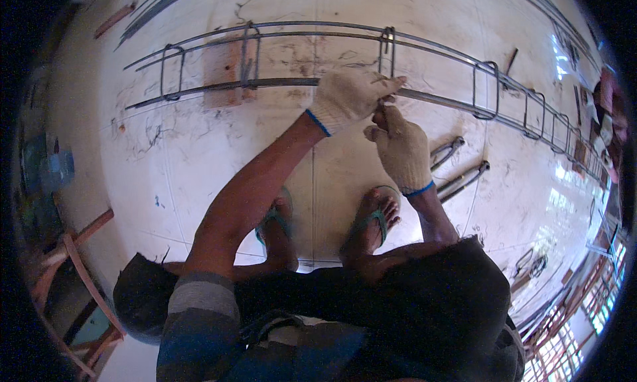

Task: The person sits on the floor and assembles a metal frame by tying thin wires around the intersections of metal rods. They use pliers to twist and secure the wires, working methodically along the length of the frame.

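A long cage of steel reinforcing bars (298,27) with square wire stirrups (174,70) lies across the floor in front of me. My left hand (350,98), in a white knit glove with a blue cuff, is closed over the lower bars (434,99) beside a middle stirrup (393,53). Just below, the gloved right hand (403,146) has its fingers bent together close to the left fingertips, at the same joint. Whatever its fingers pinch is too small and dark to make out.
A reddish board (222,73) lies beneath the cage's left part. Right of my feet rest long-handled tools (468,179), like pliers or cutters. Loose bars (162,3) lie far left, scraps of wire are scattered about, and wooden furniture (79,249) stands at left.
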Demonstrator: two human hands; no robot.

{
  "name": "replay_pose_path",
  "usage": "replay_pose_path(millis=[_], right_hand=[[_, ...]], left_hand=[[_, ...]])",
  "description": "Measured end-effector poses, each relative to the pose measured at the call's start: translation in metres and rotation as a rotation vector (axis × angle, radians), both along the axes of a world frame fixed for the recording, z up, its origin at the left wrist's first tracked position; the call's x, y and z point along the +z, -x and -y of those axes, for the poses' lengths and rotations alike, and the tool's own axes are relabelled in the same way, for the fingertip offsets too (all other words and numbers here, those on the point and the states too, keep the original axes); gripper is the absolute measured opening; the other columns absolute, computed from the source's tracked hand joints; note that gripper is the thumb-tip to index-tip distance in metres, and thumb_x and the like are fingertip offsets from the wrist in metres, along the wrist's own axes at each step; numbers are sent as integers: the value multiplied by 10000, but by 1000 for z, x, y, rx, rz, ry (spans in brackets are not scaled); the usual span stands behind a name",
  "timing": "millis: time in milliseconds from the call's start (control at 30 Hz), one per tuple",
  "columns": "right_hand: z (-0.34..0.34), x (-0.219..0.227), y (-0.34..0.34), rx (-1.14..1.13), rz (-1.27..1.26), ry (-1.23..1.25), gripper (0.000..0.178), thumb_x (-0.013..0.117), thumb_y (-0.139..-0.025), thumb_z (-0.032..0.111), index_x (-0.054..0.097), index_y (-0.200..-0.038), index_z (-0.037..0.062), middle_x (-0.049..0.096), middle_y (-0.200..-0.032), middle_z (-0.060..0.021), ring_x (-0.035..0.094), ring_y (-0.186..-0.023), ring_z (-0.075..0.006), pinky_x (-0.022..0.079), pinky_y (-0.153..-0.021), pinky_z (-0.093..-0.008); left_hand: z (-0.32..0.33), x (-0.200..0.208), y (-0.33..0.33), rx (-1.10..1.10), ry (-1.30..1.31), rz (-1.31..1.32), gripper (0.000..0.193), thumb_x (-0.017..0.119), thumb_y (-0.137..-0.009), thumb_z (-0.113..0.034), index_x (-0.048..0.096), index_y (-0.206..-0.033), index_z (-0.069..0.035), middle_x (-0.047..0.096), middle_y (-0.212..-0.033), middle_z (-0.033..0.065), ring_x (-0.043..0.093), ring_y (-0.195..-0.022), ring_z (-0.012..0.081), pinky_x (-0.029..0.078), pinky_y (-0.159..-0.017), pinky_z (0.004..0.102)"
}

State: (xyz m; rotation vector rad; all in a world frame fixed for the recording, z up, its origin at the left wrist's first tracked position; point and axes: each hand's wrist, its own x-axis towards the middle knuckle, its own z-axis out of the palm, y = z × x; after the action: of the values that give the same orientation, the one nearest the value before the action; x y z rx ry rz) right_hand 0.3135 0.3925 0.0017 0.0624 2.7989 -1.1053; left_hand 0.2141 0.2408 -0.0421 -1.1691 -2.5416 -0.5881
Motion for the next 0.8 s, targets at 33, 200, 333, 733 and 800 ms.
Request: replay_pose_path(millis=[33, 200, 333, 733, 800], right_hand=[[0, 3, 0, -8, 46, 3, 296, 714, -892, 215, 662, -1116, 29, 760, -995, -206, 743, -928, -400, 578, -770, -462], [10, 3, 0, -71, -37, 37, 240, 706, -914, 249, 665, -1024, 40, 726, -812, -206, 734, -791, -405, 557, -682, -470], [11, 12, 2, -96, 31, 60, 228, 697, -920, 251, 663, -1011, 44, 716, -778, -195, 731, -759, -399, 550, -662, -468], [15, -3, -9, 5, -86, -123, 293, 736, -888, 311, 615, -1011, 75, 715, -768, -158, 712, -731, -397, 543, -635, -508], [15, 2, -9, 39, -96, -147, 307, 737, -890, 345, 608, -997, 87, 701, -739, -162, 706, -714, -396, 533, -618, -526]], left_hand=[[0, -2, 1, 1, -4, -30, 453, 683, -868, -260, 709, -1320, -264, 751, -918, 18, 731, -844, 221, 591, -667, 377], [2, -3, 3, -90, -82, -34, 566, 717, -850, -230, 638, -1411, -227, 754, -1037, 23, 728, -859, 239, 598, -680, 375], [4, -4, 5, -112, -95, -32, 588, 724, -858, -222, 610, -1435, -198, 745, -1031, 37, 727, -852, 250, 594, -663, 377], [3, -7, 5, -102, -48, -14, 577, 720, -889, -258, 601, -1450, -192, 734, -982, 37, 724, -845, 236, 597, -668, 358], [2, -10, 4, -125, -89, -31, 591, 718, -887, -265, 593, -1460, -195, 739, -1013, 30, 725, -875, 236, 603, -691, 355]])
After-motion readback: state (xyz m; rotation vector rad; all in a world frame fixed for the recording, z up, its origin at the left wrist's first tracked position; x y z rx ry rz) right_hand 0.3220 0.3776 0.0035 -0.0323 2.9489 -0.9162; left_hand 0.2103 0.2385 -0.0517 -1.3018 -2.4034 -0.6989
